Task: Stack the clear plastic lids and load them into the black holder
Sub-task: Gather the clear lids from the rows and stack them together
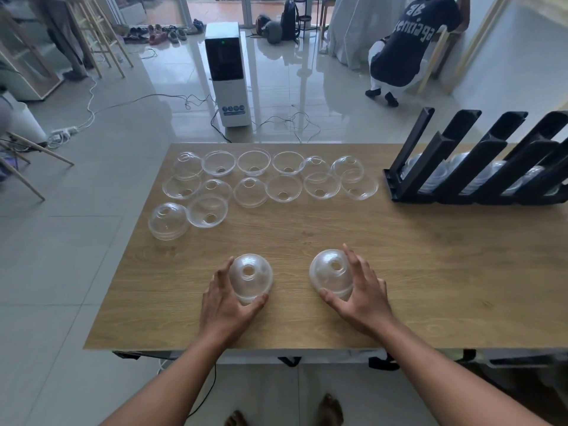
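Note:
Two stacks of clear dome lids stand on the wooden table [307,318] near its front edge. My left hand [226,299] grips the left stack [250,276], thumb and fingers curled around its base. My right hand [358,289] grips the right stack [330,272] the same way. Several loose clear lids [267,179] lie in rows across the far left of the table, some dome up, some upside down. A small stack of lids [167,221] stands at the left edge. The black holder [479,167] sits at the far right, its slanted slots partly filled with lids.
Beyond the table stands a white appliance [229,75] on the tiled floor with cables around it. A person [405,47] crouches at the back right. Chair legs [27,155] stand to the left. Bare wood lies between my hands and the holder.

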The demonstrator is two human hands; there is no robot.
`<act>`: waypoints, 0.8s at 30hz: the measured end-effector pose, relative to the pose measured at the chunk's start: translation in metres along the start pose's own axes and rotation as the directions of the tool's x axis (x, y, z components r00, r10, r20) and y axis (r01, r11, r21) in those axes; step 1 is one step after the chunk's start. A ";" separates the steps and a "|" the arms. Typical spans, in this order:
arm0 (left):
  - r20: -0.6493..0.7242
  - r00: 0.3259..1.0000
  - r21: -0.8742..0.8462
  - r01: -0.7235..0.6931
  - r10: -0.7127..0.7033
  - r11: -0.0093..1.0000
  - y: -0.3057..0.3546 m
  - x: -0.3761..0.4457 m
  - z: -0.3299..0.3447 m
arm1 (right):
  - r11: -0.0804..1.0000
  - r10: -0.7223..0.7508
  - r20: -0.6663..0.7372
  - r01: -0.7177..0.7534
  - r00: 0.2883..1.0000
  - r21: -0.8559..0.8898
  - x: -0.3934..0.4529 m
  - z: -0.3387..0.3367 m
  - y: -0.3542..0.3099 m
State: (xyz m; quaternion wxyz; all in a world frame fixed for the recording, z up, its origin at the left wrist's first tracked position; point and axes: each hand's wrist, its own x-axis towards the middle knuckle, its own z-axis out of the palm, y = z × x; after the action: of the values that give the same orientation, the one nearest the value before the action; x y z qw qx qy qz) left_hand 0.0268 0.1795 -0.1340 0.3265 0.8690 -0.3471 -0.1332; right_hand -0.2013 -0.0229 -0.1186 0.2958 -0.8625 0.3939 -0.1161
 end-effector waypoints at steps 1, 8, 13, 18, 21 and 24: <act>0.002 1.000 -0.004 0.009 -0.009 1.000 0.001 0.000 -0.001 | 1.000 -0.003 0.003 0.003 1.000 -0.002 -0.001 -0.002 0.000; 0.032 0.997 -0.057 0.072 -0.070 0.996 0.005 -0.006 -0.001 | 0.991 -0.092 -0.150 0.077 0.984 -0.107 0.027 -0.025 -0.022; 0.017 0.992 -0.099 0.127 -0.126 0.987 0.007 -0.016 0.001 | 0.956 -0.247 -0.099 0.226 0.964 -0.185 0.077 -0.033 -0.074; 0.021 0.986 -0.188 0.169 -0.168 0.968 0.002 -0.031 0.002 | 0.860 -0.324 0.208 0.379 0.923 -0.342 0.125 -0.009 -0.136; 0.012 0.980 -0.213 0.198 -0.200 0.957 0.001 -0.041 0.003 | 0.809 -0.340 0.334 0.455 0.879 -0.373 0.149 0.013 -0.173; 0.003 0.979 -0.213 0.201 -0.205 0.956 -0.002 -0.051 0.005 | 0.772 -0.343 0.412 0.504 0.844 -0.389 0.170 0.036 -0.207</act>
State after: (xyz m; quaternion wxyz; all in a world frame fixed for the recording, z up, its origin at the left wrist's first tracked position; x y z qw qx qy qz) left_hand -0.0114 0.2127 -0.1388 0.4051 0.8615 -0.2368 -0.1941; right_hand 0.0534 -0.0285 -0.0283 0.0963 -0.9821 0.1498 0.0619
